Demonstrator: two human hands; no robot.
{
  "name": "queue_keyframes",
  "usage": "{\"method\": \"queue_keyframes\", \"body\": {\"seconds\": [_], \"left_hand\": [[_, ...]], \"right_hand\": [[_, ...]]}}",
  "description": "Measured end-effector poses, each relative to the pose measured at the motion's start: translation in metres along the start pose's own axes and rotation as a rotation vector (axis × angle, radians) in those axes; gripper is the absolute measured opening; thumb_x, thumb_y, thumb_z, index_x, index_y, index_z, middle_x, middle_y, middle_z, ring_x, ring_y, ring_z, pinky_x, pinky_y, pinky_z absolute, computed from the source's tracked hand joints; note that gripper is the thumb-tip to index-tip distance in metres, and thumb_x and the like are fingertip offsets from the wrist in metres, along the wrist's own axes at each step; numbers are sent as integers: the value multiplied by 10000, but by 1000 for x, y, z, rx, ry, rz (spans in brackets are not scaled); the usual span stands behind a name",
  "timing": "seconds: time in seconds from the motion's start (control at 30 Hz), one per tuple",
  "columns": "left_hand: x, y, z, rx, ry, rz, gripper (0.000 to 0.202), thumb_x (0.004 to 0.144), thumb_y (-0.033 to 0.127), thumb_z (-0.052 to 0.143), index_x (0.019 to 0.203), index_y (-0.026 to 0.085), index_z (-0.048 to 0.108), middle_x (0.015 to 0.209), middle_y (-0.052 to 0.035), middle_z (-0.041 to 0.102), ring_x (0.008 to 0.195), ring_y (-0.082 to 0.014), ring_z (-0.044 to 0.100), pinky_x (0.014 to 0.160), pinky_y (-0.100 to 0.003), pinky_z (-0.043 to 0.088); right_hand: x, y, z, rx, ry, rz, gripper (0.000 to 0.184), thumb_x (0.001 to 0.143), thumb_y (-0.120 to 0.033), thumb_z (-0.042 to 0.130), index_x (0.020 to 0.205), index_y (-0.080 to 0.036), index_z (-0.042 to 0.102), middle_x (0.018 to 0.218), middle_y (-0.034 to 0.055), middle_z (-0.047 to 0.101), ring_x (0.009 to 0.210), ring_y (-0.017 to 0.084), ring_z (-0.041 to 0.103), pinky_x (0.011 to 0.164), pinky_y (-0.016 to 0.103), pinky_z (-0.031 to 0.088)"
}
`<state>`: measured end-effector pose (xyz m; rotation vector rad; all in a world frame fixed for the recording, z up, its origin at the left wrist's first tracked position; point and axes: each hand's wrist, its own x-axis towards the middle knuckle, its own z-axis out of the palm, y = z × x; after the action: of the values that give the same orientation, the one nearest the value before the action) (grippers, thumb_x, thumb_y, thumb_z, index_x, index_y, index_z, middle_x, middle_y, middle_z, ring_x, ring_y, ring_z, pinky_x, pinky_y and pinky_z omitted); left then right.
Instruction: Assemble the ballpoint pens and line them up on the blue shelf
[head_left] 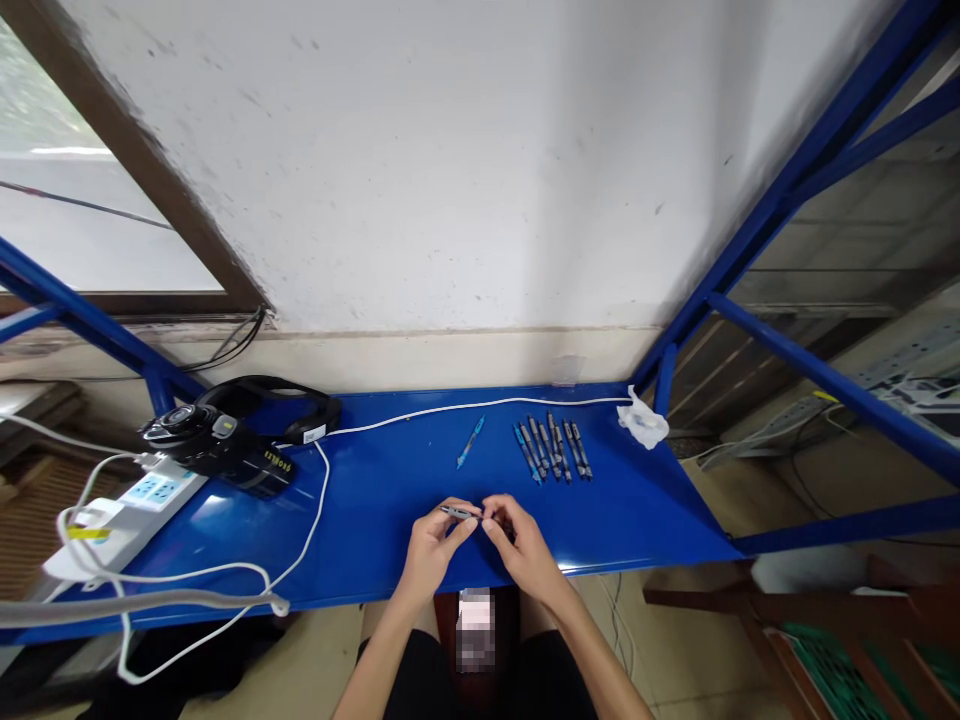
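Near the front edge of the blue table, my left hand [436, 540] is closed on a grey and dark pen [456, 512]. My right hand [519, 540] meets it fingertip to fingertip and pinches the pen's other end, which is mostly hidden by the fingers. Ahead of the hands a single blue pen [470, 442] lies slanted by itself. To its right several dark pens [553, 445] lie roughly side by side, with another blue pen [527, 454] at the left of that row.
The blue table [375, 500] backs onto a wall. At its left are a white power strip [142, 505], a black device [225, 445], a black headband [262, 395] and a looping white cable [324, 490]. A crumpled white plastic bag [643, 420] lies at the right.
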<state>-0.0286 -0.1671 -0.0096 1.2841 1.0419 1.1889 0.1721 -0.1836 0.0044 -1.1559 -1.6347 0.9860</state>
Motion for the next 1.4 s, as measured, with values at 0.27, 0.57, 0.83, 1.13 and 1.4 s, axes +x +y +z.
{"method": "queue_keyframes", "body": {"seconds": [0.27,0.57,0.83,1.13,1.4], "left_hand": [[-2,-7,6,-250,224,-98,370,1026,543,745,1118,187,708,1098,-125,822,1037,-266,765,955,-377,578],[-3,-3,9,-310,225,-79,417,1100,599,592,1100,200,712,834,6,533,681,-127,549,676,-263,452],[-6,-10,6,-332,164,-121,388,1070,597,657,1191,230,626,795,47,478,560,-74,318,520,-215,272],[-6,-1,6,-329,131,-179,441,1041,621,692,969,192,625,746,54,440,548,-51,303,499,-190,243],[-9,-3,4,-328,112,-178,511,1062,646,636,963,151,716,710,44,414,553,-65,294,509,-214,247]], "right_hand": [[-120,40,66,-369,-113,-291,169,1095,-203,502,1045,-241,658,916,64,737,847,229,716,800,353,572],[-192,161,135,-733,-783,360,511,824,-191,730,1334,-210,759,1694,203,531,1048,404,844,923,490,695],[-196,161,125,-750,-697,385,524,914,-198,657,1435,-169,708,1759,266,390,1093,446,829,944,560,682],[-192,145,117,-671,-695,387,541,909,-184,674,1445,-239,726,1756,168,451,1203,414,799,1046,495,657],[-190,143,113,-578,-665,385,533,886,-175,682,1404,-277,752,1716,112,526,1239,374,792,1078,436,637]]}}
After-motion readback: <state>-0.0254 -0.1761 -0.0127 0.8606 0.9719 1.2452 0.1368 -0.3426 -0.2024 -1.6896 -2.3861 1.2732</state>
